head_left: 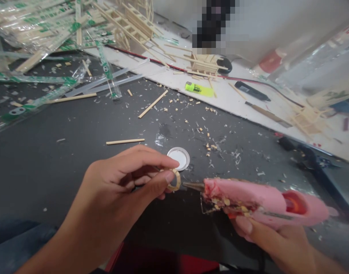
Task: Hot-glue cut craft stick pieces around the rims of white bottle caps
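Between thumb and index finger, my left hand (134, 175) pinches a small wooden ring (178, 180) made of short pale pieces. My right hand (273, 238) grips a pink hot glue gun (248, 196), whose handle is mostly hidden. The metal nozzle points left and ends just short of the ring; bits of wood and dried glue cling to the gun's front. Just beyond my left fingertips, a round white lid (178, 159) with a silvery rim lies on the dark table (77, 160). A cut stick (125, 141) lies behind my left hand.
Wrapped chopsticks (43, 34) pile up at the back left, with clear glue sticks (117, 78) nearby. Small wood offcuts (208, 146) litter the middle. Along the white strip are wooden models (204, 62), a yellow highlighter (199, 88), a black marker (251, 91) and a craft knife (267, 113).
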### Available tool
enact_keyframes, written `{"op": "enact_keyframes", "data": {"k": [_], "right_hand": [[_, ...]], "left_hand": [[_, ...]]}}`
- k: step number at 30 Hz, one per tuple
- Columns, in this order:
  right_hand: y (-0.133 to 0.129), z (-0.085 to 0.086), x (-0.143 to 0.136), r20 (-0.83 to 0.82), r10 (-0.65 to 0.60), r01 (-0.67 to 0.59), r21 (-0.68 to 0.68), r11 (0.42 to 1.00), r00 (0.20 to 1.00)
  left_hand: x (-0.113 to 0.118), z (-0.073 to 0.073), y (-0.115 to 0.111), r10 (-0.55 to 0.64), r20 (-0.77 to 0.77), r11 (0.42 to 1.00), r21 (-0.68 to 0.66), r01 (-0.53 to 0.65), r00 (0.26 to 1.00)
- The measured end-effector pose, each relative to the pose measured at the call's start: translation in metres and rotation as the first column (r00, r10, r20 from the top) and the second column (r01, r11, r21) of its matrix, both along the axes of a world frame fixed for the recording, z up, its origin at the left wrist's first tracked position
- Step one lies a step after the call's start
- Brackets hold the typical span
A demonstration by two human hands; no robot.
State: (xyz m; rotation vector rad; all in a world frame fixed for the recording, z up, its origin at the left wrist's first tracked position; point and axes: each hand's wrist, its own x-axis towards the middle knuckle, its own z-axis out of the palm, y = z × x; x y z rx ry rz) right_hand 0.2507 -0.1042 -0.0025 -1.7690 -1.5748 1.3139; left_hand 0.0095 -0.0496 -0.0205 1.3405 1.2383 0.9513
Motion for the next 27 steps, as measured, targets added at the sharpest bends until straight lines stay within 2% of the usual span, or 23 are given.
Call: {"op": "enact_keyframes", "data": {"k": [3,7,9,16,19,23,27], "right_hand": [[-0.0012,-0.0006,0.002,-0.046,0.082,-0.085,-0.071,0.994,0.996],[-0.0031,0.0008,-0.0008,0.014,-0.028,0.029,-0.069,0.997,1.0],[-0.003,0.0021,-0.0024,0.028,-0.037,0.039,-0.063,0.997,0.999],[-0.0005,-0.004,0.006,-0.039,0.111,-0.113,-0.035,0.993,0.993],[-0.0019,-0.0055,0.0071,-0.015,0.04,-0.041,-0.031,0.999,0.999],[-0.0041,-0.0047,0.0053,-0.018,0.045,-0.045,-0.009,0.999,0.999],[-0.0065,-0.0036,0.0017,0.025,-0.065,0.065,0.007,0.998,0.998]], "left_hand": [[0.0005,-0.0001,0.0,-0.009,0.01,1.0,-0.005,0.009,1.0],[0.0003,-0.0001,-0.0008,-0.012,0.017,1.0,-0.023,0.013,1.0],[0.0,0.0,-0.0012,-0.012,0.02,1.0,-0.024,0.012,1.0],[0.0003,-0.0013,-0.002,0.002,-0.017,1.0,0.005,-0.002,1.0],[-0.0006,-0.0013,-0.0015,-0.006,-0.019,1.0,0.005,0.007,1.0],[-0.0005,-0.0009,-0.0003,-0.014,-0.024,1.0,0.002,0.014,1.0],[0.0012,-0.0015,-0.0006,-0.002,-0.012,1.0,0.009,0.002,1.0]]}}
